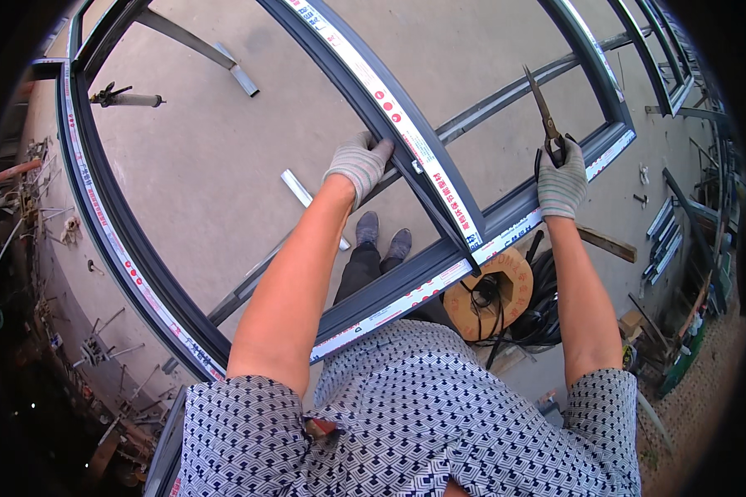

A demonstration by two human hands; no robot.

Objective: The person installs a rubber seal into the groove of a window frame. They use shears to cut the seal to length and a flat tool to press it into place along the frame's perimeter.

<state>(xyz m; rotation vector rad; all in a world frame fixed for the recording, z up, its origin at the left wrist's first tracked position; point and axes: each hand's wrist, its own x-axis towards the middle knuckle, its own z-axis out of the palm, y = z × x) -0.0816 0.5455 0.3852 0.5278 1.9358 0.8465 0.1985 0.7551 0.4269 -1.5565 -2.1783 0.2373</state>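
Note:
My left hand [361, 168], in a pale knitted glove, is closed around the edge of the middle bar [406, 137] of a dark grey window frame [506, 211]. A thin black rubber strip [439, 217] runs from near this hand down along the bar, and its lower end hangs over the near rail. Whether my fingers also pinch the strip cannot be made out. To the right, my right hand [562, 184], gloved too, grips a pair of scissors [545, 112] by the dark handles. Their blades point up and away, nearly together, above the frame's right opening.
Beneath the near rail lie a cardboard reel [494, 300] and black coiled strip [543, 302]. A caulking gun [128, 99] shows at the left. Metal support bars [506, 95] cross below the frame. Cut profiles [661, 240] lie at right; tools and scrap [95, 352] line the left side.

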